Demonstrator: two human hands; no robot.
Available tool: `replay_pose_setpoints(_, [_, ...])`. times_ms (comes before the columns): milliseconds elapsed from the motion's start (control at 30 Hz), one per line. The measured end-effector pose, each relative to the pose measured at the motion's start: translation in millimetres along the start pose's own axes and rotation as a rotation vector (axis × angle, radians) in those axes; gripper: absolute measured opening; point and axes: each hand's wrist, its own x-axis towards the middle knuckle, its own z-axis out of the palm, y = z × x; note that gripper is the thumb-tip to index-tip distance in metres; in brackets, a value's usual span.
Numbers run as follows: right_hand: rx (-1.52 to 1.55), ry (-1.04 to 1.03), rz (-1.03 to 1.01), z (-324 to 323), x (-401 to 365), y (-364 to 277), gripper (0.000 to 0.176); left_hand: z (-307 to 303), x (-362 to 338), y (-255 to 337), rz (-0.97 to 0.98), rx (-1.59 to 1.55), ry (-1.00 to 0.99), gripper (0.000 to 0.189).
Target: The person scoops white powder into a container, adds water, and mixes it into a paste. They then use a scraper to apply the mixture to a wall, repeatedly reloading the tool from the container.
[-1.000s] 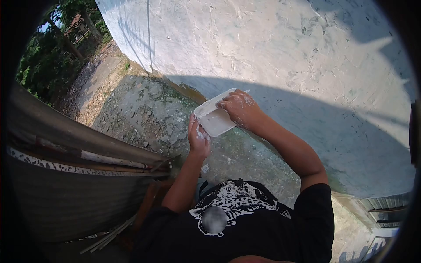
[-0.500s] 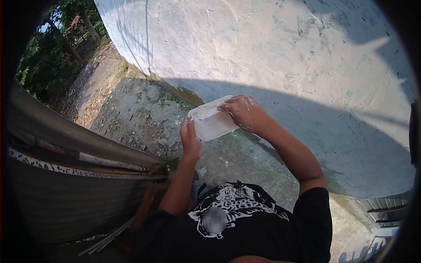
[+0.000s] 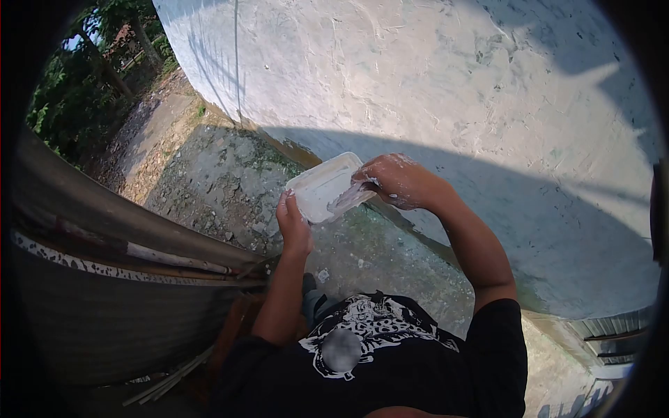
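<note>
"Which step's this?"
"Apparently scraping inside the white tray (image 3: 313, 193): the right hand (image 3: 398, 181) is closed around a scraper (image 3: 350, 198)."
"And the tray?"
"Above the ground (image 3: 369, 258), edge clamped in the left hand's (image 3: 295, 228) grip; another stroke would call for steadiness."

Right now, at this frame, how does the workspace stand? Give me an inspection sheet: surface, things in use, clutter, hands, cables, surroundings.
Surface: pale wall, streaked, partly shaded; mottled ground below.
Things in use: white tray, smeared inside; flat tool, coated in pale paste, against the tray.
Clutter: thin pale strips, lower left.
Hands: left hand holds the tray's edge; right hand, spattered white, grips the flat tool.
Cables: nothing seen for certain; a thin dark line on the wall may be shadow.
Surroundings: trees, upper left; dark ridged sheet, left.
</note>
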Motion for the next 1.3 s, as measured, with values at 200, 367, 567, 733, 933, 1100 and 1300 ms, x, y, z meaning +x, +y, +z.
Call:
replay_pose_setpoints(200, [-0.002, -0.039, -0.01, 10.9, 7.0, 2.6, 0.023, 1.0, -1.4, 0.0, -0.015, 0.001, -0.007, 0.036])
replay_pose_setpoints(367, [0.01, -0.03, 0.013, 8.9, 10.2, -0.8, 0.024, -3.3, 2.3, -7.1, -0.018, 0.023, 0.033, 0.037])
replay_pose_setpoints(567, [0.009, -0.002, 0.011, 0.8, 14.1, -3.9, 0.029, -1.1, 5.5, -1.0, 0.005, 0.026, -0.022, 0.037])
replay_pose_setpoints(733, [-0.066, -0.062, -0.028, 35.7, 14.9, -5.1, 0.037, 3.8, 3.6, -6.4, -0.051, -0.033, 0.079, 0.037])
replay_pose_setpoints(933, [-0.063, -0.049, 0.01, 45.0, 17.5, -10.7, 0.04, 16.2, -6.8, 7.4, -0.107, -0.027, 0.127, 0.038])
replay_pose_setpoints(1100, [-0.005, 0.026, 0.055, 52.1, 33.2, -2.2, 0.04, 4.8, 3.0, -1.5, -0.031, 0.009, 0.096, 0.038])
replay_pose_setpoints(1300, [0.125, 0.245, 0.037, 40.3, 50.8, 14.9, 0.034, -7.1, 25.0, -0.1, -0.007, 0.011, 0.034, 0.039])
